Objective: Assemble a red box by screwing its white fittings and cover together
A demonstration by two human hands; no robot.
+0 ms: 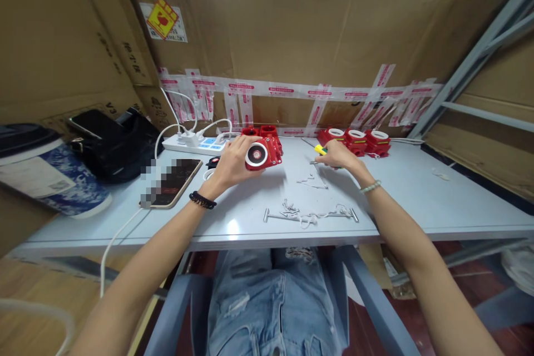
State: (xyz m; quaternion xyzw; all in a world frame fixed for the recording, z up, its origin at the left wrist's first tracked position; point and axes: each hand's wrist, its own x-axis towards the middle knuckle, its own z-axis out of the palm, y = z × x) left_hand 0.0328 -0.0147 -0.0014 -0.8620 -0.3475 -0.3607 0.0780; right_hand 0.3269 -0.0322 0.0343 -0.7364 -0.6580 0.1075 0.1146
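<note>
My left hand [236, 162] is wrapped round a red box-shaped unit [272, 150] with a white ring and dark centre, held above the table. Right of it, my right hand [334, 154] grips a tool with a yellow and green handle [320, 149]. Small loose metal and white parts [312, 181] lie just below that hand. Nearer the front edge are two T-shaped metal rods [287, 217], several screws [290, 208] and thin white cords [307, 220]. More red units [356, 141] with white rings stand at the back right, and others [267, 130] behind my left hand.
A phone [175, 182] with a cable lies left on the table [237, 236]. Behind it is a white power strip [200, 146] with plugs. A large cup [54, 178] and a black bag [112, 144] stand far left. Cardboard [292, 22] rises behind.
</note>
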